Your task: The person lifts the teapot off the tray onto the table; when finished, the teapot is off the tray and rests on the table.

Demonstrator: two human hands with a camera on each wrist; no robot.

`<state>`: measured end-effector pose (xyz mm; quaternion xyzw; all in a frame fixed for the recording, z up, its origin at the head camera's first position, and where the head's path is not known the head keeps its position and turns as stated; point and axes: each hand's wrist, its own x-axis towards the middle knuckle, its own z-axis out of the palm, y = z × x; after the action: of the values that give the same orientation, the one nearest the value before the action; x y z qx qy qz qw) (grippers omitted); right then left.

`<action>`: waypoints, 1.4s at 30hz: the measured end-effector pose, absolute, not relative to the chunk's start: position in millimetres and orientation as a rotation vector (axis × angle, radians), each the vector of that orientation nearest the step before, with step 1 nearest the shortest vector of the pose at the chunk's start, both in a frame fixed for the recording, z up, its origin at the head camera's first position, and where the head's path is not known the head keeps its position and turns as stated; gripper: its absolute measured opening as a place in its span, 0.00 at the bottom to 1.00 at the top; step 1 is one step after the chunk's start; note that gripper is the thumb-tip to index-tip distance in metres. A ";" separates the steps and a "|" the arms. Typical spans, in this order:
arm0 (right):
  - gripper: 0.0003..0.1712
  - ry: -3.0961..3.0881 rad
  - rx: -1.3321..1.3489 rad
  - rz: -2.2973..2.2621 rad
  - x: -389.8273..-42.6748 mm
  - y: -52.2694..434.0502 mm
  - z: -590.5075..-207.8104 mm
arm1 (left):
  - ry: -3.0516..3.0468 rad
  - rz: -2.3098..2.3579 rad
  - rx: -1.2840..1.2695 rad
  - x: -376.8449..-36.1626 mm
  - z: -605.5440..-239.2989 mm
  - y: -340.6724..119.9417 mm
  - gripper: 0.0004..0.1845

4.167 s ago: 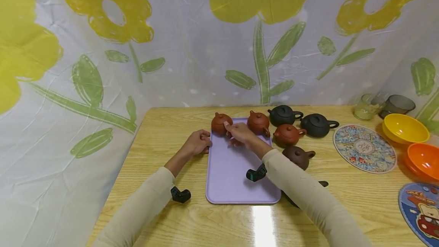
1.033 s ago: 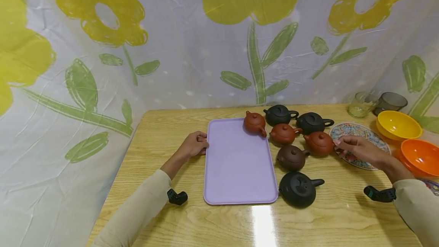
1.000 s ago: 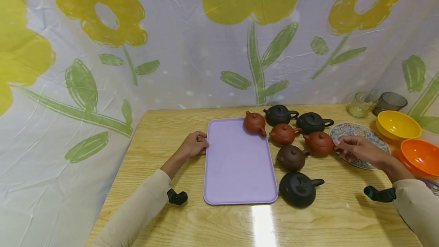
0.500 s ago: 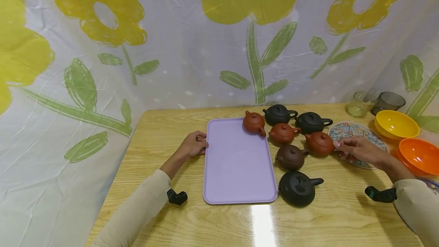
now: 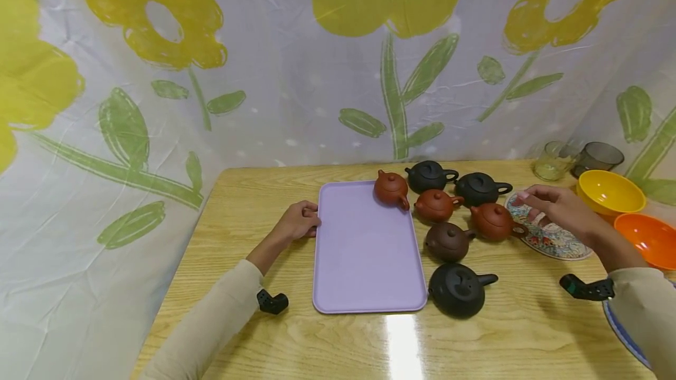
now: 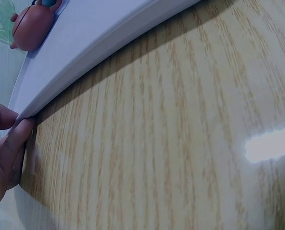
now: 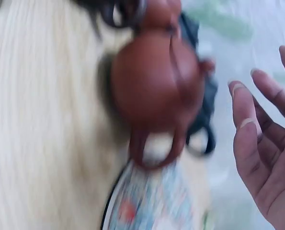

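Observation:
My left hand (image 5: 298, 220) pinches the left rim of a lilac tray (image 5: 364, 251); in the left wrist view its fingertips (image 6: 22, 128) meet at the tray's edge. Over the patterned round mat (image 5: 560, 245) hovers my right hand (image 5: 562, 210), fingers loosely bent and holding nothing. Just left of it stands a red-brown teapot (image 5: 491, 221), its handle (image 7: 156, 160) apart from my fingers. Another red-brown teapot (image 5: 391, 188) sits at the tray's back right corner.
Right of the tray are a third red-brown teapot (image 5: 435, 206), a dark brown teapot (image 5: 448, 241) and black teapots (image 5: 456, 292). Farther right stand a yellow bowl (image 5: 609, 192), an orange bowl (image 5: 646, 239), a clear glass (image 5: 553, 162) and a dark glass (image 5: 599, 157).
A red-brown teapot from the tray's back left corner now stands right of the other teapots. My right hand has let go of its handle and risen. The left hand stays at the rim.

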<state>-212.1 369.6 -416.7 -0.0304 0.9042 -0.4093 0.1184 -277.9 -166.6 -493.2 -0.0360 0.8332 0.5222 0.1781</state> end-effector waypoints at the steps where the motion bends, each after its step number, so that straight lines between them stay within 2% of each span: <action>1: 0.28 2.633 -0.103 -1.204 -215.0 361.3 -412.4 | 2.358 1.477 -0.102 -277.9 -493.2 -166.8 0.23; 8: 0.27 2.494 -0.181 -1.270 -238.9 293.1 -394.7 | 2.352 1.465 -0.103 -278.1 -493.8 -168.9 0.23; 16: 0.30 2.334 -0.267 -1.293 -271.9 232.2 -397.2 | 2.340 1.474 -0.100 -277.1 -494.6 -166.4 0.23; 24: 0.37 2.272 -0.182 -1.286 -297.9 195.5 -410.0 | 2.328 1.488 -0.099 -276.5 -490.8 -163.4 0.22; 31: 0.43 2.239 -0.148 -1.258 -305.4 180.8 -415.3 | 2.323 1.487 -0.095 -277.3 -491.2 -164.8 0.22; 36: 0.39 2.258 -0.156 -1.230 -306.7 179.4 -419.2 | 2.328 1.484 -0.108 -276.8 -489.7 -165.0 0.22; 42: 0.26 2.319 -0.171 -1.157 -306.1 175.6 -420.7 | 2.334 1.481 -0.104 -278.3 -491.9 -168.0 0.22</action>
<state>-306.1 175.6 -420.7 -0.0633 0.8600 -0.4291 0.2689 -278.3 -168.0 -491.9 -0.0369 0.8290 0.5260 0.1865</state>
